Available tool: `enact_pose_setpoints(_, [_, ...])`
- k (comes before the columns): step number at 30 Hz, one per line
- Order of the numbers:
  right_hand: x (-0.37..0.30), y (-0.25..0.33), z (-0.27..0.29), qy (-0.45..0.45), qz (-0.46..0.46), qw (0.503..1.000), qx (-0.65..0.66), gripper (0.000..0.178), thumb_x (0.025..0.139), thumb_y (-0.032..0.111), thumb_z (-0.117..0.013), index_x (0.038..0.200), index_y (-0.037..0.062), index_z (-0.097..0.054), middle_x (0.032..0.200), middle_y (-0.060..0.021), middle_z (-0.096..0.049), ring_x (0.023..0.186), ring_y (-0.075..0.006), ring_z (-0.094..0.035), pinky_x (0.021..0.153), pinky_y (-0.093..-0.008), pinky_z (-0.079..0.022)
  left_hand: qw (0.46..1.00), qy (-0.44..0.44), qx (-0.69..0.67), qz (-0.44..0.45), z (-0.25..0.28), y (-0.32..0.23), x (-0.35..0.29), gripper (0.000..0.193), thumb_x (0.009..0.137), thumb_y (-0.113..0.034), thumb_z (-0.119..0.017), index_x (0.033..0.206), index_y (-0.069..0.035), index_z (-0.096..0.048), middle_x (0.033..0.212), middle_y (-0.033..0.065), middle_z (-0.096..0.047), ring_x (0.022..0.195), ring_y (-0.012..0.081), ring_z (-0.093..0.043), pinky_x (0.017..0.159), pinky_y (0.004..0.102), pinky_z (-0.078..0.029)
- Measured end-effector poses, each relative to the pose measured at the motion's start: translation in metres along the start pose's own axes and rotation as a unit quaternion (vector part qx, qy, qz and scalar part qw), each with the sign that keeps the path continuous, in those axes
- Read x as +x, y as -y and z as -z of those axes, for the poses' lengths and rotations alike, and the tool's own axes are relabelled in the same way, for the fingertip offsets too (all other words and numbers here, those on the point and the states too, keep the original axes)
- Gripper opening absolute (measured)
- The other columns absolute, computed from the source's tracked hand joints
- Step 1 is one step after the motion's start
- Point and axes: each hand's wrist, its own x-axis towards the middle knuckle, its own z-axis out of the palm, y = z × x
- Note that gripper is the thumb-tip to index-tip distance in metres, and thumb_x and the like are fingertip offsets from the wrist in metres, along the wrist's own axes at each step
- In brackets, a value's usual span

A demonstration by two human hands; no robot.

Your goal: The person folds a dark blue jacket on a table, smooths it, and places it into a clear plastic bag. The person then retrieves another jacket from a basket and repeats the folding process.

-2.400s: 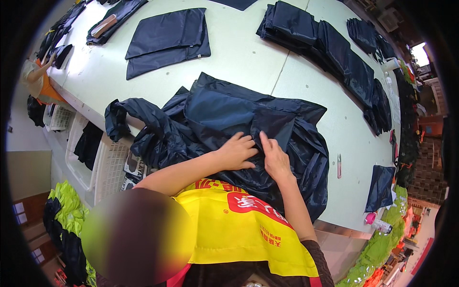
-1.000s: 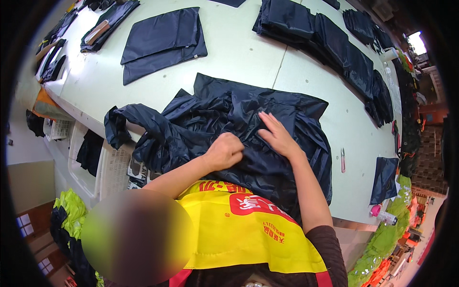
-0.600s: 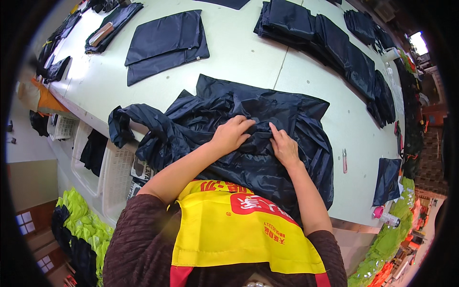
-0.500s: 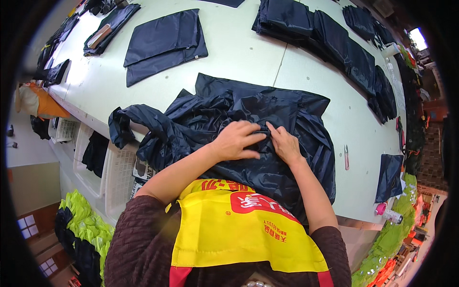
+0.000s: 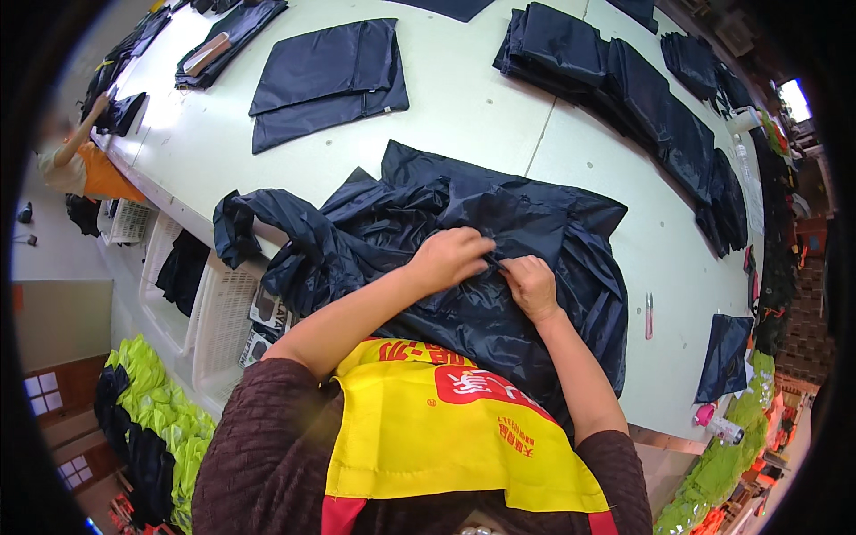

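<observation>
A crumpled dark navy garment (image 5: 419, 209) of thin, shiny fabric lies at the near side of the white table, with what looks like a sleeve trailing to the left. My left hand (image 5: 453, 259) rests on its middle, fingers bent together on the cloth and slightly blurred at the tips. Just right of it, my right hand (image 5: 532, 287) pinches a small fold of the same fabric between thumb and fingers. The fingertips of both hands are close together. Part of the garment hangs down in front of my yellow apron (image 5: 428, 446).
On the white table (image 5: 455, 98) lie a folded dark piece (image 5: 325, 76), a row of folded dark stacks (image 5: 624, 85), pink-handled snips (image 5: 649, 316) and a bottle (image 5: 724, 430). White crates (image 5: 223, 330) stand at the left. Another person's arm (image 5: 76, 143) shows at far left.
My left fingers have drawn together from a spread pose, and my right fingers have curled into a pinch on the fabric. At far left, the other person's arm has reached over the table.
</observation>
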Motion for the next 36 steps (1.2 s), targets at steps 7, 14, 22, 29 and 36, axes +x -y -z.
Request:
enact_pose_setpoints(7, [0.01, 0.003, 0.012, 0.008, -0.025, 0.999, -0.02, 0.037, 0.072, 0.013, -0.071, 0.107, 0.0079, -0.062, 0.084, -0.0055, -0.061, 0.08, -0.0225, -0.058, 0.075, -0.0341, -0.044, 0.99, 0.051, 0.131, -0.026, -0.016, 0.01, 0.001, 0.02, 0.076, -0.028, -0.068, 0.088, -0.013, -0.072, 0.076, 0.0022, -0.065, 0.079, 0.0188, -0.057, 0.075, 0.034, -0.04])
enact_pose_setpoints(14, [0.015, -0.001, 0.01, 0.037, 0.032, 0.997, -0.064, 0.026, 0.073, 0.017, -0.071, 0.097, 0.0098, -0.066, 0.086, -0.0024, -0.059, 0.081, -0.021, -0.056, 0.074, -0.0329, -0.044, 0.989, 0.129, 0.029, 0.068, -0.011, 0.034, 0.021, 0.025, 0.079, -0.031, -0.066, 0.094, -0.011, -0.071, 0.08, 0.0078, -0.065, 0.085, 0.0239, -0.059, 0.08, 0.037, -0.043])
enact_pose_setpoints(22, [0.038, -0.006, 0.022, 0.038, -0.02, 0.998, -0.038, 0.019, 0.073, 0.017, -0.072, 0.088, 0.0081, -0.065, 0.084, -0.0042, -0.057, 0.086, -0.023, -0.053, 0.075, -0.0354, -0.041, 0.987, 0.059, 0.134, -0.06, -0.01, 0.027, 0.02, 0.026, 0.076, -0.033, -0.068, 0.092, -0.013, -0.07, 0.086, -0.0005, -0.065, 0.089, 0.0178, -0.053, 0.083, 0.0331, -0.038])
enact_pose_setpoints(29, [0.034, -0.029, 0.001, 0.022, -0.01, 0.999, 0.048, 0.021, 0.073, 0.017, -0.072, 0.09, 0.0064, -0.065, 0.081, -0.0065, -0.059, 0.079, -0.0246, -0.057, 0.07, -0.036, -0.046, 0.993, 0.095, 0.073, 0.023, -0.011, 0.038, 0.033, 0.022, 0.078, -0.03, -0.067, 0.086, -0.011, -0.071, 0.084, 0.0018, -0.065, 0.086, 0.0189, -0.055, 0.082, 0.0346, -0.039])
enact_pose_setpoints(36, [0.058, -0.029, 0.016, 0.044, -0.031, 0.998, 0.018, 0.026, 0.072, 0.022, -0.073, 0.091, 0.007, -0.067, 0.083, -0.0051, -0.061, 0.081, -0.0242, -0.056, 0.074, -0.0371, -0.047, 0.996, 0.026, 0.071, -0.043, -0.01, 0.039, 0.037, 0.021, 0.073, -0.026, -0.072, 0.089, -0.012, -0.07, 0.084, 0.0019, -0.064, 0.088, 0.0208, -0.056, 0.083, 0.0358, -0.039])
